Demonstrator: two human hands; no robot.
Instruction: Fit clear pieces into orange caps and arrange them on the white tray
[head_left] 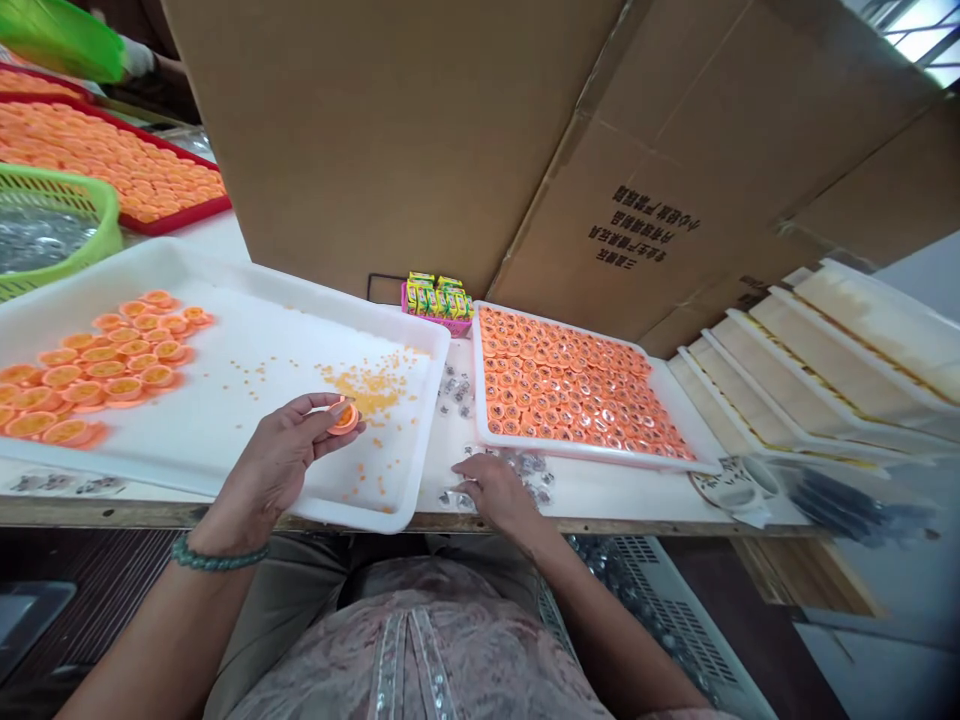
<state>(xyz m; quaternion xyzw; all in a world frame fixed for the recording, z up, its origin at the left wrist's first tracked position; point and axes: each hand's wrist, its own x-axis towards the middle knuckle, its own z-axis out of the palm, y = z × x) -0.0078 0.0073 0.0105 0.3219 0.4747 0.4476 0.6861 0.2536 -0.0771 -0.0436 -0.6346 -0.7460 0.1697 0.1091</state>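
My left hand is closed around a round orange plastic cup, held above a white tray. On that tray's left side sit several similar orange cups. Small yellow-orange bits are scattered over its right side. My right hand reaches down to the table among small clear pieces with dark prints. Its thumb and forefinger are a little apart, and nothing shows between them. Beyond it, a second white tray holds rows of orange pieces with printed centres.
Tall cardboard stands behind the trays. A pink basket holds small yellow-green packets. Stacked white trays lean at the right, near a tape roll. At far left are a red tray, a green basket and another person's gloved hand.
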